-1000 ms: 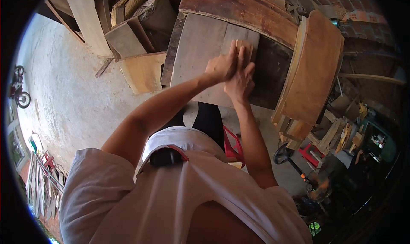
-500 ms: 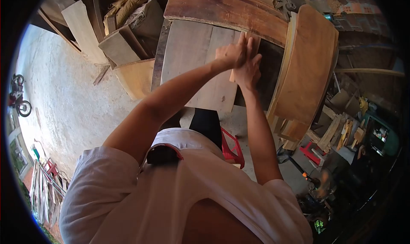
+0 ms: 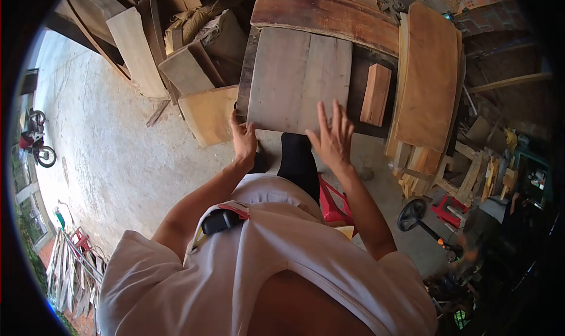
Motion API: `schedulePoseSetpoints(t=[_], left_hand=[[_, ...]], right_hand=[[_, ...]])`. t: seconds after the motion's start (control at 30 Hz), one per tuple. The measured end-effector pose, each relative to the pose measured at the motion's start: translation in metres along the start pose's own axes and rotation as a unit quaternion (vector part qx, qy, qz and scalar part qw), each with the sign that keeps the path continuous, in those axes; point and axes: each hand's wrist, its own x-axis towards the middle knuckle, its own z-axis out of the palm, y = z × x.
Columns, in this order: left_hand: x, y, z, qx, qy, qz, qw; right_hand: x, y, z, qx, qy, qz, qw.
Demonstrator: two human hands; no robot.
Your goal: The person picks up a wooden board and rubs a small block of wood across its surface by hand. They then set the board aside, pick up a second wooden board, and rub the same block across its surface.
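Observation:
A flat wooden panel of two joined boards lies on the dark worktop in front of me. At its near left corner is my left hand, thumb right at the edge and fingers stretched out beside it. My right hand is open, fingers spread over the panel's near right corner, and holds nothing. To the right of the panel, a reddish wooden block rests by itself on the dark worktop.
Curved planks lie along the worktop's far side. A stack of curved boards stands to the right. Offcuts are piled at the left, beside the concrete floor. A red plastic stool is near my legs.
Both hands have let go of the wooden block, which now lies right of the panel. My left hand has moved to the near left corner, my right hand back toward the near edge.

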Motion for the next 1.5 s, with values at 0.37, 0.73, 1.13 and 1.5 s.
schedulePoseSetpoints(t=[0.37, 0.73, 1.13, 1.5], left_hand=[[-0.092, 0.078, -0.005, -0.178, -0.282, 0.090, 0.939], [-0.059, 0.019, -0.029, -0.231, -0.393, -0.266, 0.849], [0.001, 0.000, -0.031, -0.134, -0.193, -0.132, 0.963], [0.023, -0.019, -0.029, -0.143, -0.161, -0.148, 0.965]], right_hand=[[0.000, -0.050, -0.017, 0.118, 0.179, 0.022, 0.976], [-0.013, -0.099, -0.037, 0.760, 0.261, 0.290, 0.520], [-0.033, -0.069, 0.049, 0.795, -0.074, 0.435, 0.417], [-0.013, 0.009, 0.002, 0.229, -0.063, 0.249, 0.939]])
